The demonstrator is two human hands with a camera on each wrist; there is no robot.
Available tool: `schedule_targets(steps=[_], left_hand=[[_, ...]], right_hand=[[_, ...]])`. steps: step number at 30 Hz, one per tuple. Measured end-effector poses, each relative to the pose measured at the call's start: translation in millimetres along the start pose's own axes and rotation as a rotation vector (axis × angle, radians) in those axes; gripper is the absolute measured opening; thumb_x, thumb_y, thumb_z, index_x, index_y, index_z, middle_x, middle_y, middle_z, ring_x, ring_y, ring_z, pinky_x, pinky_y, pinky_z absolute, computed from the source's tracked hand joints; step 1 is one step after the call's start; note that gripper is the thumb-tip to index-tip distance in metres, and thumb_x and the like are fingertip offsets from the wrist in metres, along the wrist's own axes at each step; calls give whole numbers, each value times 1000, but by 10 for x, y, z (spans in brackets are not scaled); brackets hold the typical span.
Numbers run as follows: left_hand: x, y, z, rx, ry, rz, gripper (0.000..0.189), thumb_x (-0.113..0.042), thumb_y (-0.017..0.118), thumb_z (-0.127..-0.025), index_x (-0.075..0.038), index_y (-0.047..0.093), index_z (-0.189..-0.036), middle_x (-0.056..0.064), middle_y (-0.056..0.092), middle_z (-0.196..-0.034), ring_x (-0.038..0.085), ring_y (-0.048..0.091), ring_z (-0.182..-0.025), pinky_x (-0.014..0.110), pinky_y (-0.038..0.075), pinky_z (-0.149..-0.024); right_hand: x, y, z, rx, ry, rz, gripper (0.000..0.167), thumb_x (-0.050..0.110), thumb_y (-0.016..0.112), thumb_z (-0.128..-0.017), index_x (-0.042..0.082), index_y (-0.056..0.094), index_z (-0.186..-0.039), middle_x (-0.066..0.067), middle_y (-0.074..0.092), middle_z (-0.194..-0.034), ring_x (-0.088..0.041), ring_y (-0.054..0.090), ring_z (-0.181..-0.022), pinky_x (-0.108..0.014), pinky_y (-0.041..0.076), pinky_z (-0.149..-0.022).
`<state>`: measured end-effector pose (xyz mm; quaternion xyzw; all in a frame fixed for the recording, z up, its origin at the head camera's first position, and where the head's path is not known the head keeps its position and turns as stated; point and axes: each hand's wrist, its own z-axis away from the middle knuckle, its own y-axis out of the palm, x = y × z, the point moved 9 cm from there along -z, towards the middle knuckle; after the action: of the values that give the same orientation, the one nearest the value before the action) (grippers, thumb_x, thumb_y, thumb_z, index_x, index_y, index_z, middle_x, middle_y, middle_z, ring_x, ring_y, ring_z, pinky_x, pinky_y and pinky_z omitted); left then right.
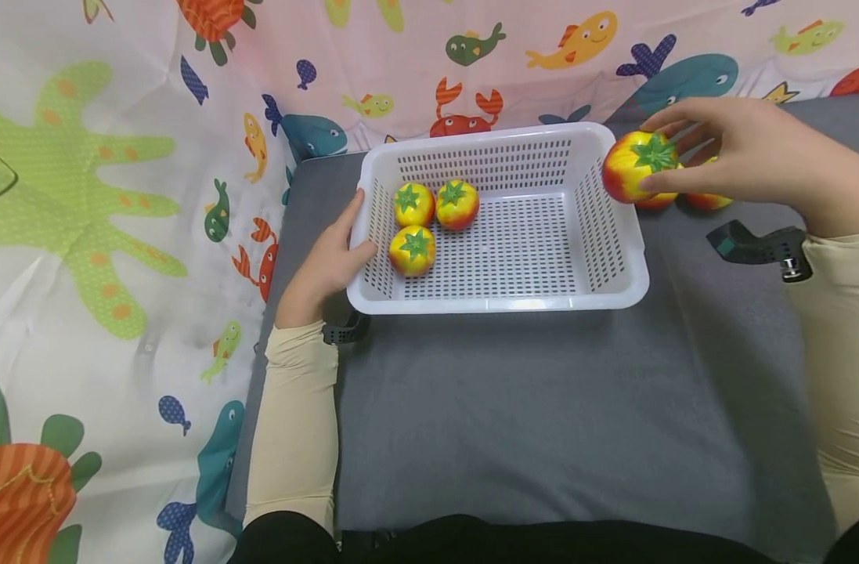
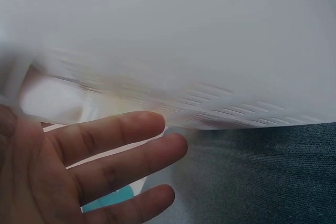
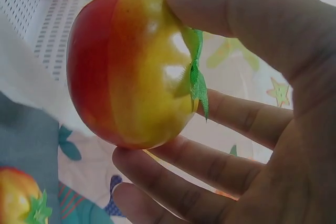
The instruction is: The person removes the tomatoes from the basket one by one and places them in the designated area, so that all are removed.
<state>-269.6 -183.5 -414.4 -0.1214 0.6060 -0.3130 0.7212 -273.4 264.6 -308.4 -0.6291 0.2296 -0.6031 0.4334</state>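
My right hand (image 1: 746, 157) holds a red-and-yellow toy fruit (image 1: 629, 168) with a green star-shaped top, pinched between thumb and fingers just off the basket's right end. In the right wrist view, the thumb presses the held fruit (image 3: 136, 72) near its leaves while fingertips support the other side. A white slotted plastic basket (image 1: 499, 304) has three similar fruits, one of them a fruit (image 1: 412, 251) nearest the front, grouped at its left end. My left hand (image 1: 328, 266) rests at the basket's left end, thumb on the rim; its fingers (image 2: 126, 156) reach straight along the outer wall.
More fruits lie on the grey cloth (image 1: 514, 415) beyond the basket's right end, partly hidden by my right hand, including a fruit (image 1: 707, 202) below the palm. A sea-animal printed curtain (image 1: 401, 47) hangs behind the basket and along the left side.
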Motion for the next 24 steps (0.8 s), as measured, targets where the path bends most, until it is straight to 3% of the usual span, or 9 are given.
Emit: schedule_targets(steps=[9,11,15,17,19,22,24], left_hand=[[-5,6,11,5,4,-12,90,-18,59,-98,-39,9,-169,18,55,-150,40,76,-103,47,66,-73],[7,12,12,6,4,-19,90,-18,59,-98,-39,9,-169,19,55,-149,40,76,-102,47,66,-72],[24,33,8,9,6,-30,91,-18,59,-97,-39,9,-169,18,54,-151,39,76,-103,47,66,-72],[25,35,4,6,9,-30,91,-17,60,-97,-40,9,-169,17,53,-152,39,75,-104,47,66,-73],[22,29,1,0,13,-30,92,-17,61,-97,-40,9,-169,16,52,-154,38,75,-105,47,66,-74],[21,18,0,-6,15,-31,92,-17,61,-96,-41,9,-169,15,51,-155,38,75,-106,47,66,-75],[24,14,-2,-8,14,-32,92,-18,61,-97,-42,9,-169,14,51,-155,38,75,-106,47,66,-76]], right_hand=[[-349,-49,105,-34,74,19,75,27,83,-89,-2,50,-150,-40,49,-138,-62,51,-115,-5,38,-54],[-426,-43,141,-35,105,39,78,32,84,-89,-2,49,-151,-41,49,-137,-62,51,-115,-16,50,-57],[-573,-16,207,-39,139,43,80,33,83,-89,-3,48,-151,-41,47,-138,-63,49,-116,-18,48,-56],[-631,-2,230,-44,147,41,78,32,82,-90,-5,48,-150,-41,46,-139,-64,48,-116,-26,56,-58],[-687,21,244,-44,156,41,77,31,82,-90,-5,48,-149,-41,46,-139,-63,49,-116,-22,51,-57],[-753,79,261,-35,172,47,78,33,82,-90,-6,48,-149,-41,47,-139,-62,49,-115,-52,60,-66],[-795,122,268,-26,179,43,79,35,82,-90,-5,48,-149,-41,47,-138,-62,50,-115,-53,59,-69]])
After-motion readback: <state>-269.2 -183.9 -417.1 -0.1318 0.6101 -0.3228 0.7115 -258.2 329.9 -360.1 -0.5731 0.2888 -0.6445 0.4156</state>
